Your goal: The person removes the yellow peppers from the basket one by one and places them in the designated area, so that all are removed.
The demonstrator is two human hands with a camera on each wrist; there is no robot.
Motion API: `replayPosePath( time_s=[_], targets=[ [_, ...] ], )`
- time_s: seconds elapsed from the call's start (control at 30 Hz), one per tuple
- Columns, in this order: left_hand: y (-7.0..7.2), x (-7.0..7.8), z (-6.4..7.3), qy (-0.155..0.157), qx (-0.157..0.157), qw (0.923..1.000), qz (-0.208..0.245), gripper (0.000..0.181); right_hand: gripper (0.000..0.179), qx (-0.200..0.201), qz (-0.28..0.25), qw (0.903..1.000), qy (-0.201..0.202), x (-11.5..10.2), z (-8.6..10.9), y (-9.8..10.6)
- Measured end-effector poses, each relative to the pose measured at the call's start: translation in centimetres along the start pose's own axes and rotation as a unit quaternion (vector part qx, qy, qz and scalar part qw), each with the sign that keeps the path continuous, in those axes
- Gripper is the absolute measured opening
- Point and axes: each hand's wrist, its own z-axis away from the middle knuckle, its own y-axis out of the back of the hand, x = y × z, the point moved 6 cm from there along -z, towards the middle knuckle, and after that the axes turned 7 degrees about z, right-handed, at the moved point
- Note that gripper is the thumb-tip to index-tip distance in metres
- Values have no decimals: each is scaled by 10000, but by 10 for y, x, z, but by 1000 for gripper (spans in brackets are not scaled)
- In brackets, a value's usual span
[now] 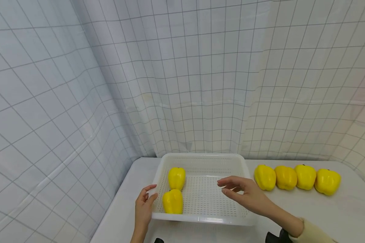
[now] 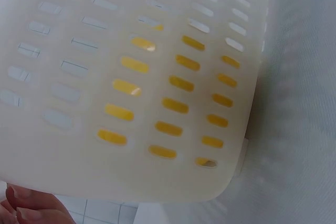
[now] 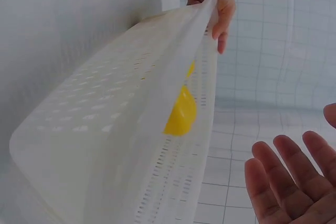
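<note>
A white perforated plastic basket (image 1: 213,219) stands on the table, with two yellow bell peppers (image 1: 176,178) one behind the other along its left side. My left hand (image 1: 143,207) holds the basket's left rim near the front corner; the right wrist view shows this hand (image 3: 223,11) with its fingers over the rim. Above the basket's right part hovers my right hand (image 1: 246,194), fingers loosely bent and nothing in it. In the left wrist view, yellow pepper (image 2: 181,83) shows through the wall slots, and left fingertips (image 2: 31,198) appear below the rim.
Several yellow bell peppers (image 1: 286,177) form a row on the white table (image 1: 307,216) right of the basket. A white grid-patterned curtain (image 1: 200,84) hangs behind the table and along the left side. Dark objects (image 1: 278,236) show at the bottom edge.
</note>
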Motion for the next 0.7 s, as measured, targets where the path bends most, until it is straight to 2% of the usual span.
replayPosePath(
  time_s=[0.3,0.7],
  targets=[
    [0,-3,-4,198,-116,9997,99,29,33,-636,296,9975,-50,0,-12,-12],
    [0,0,0,80,-6,10000,-53,28,34,-1258,518,9907,-49,-3,-33,-29]
  ],
)
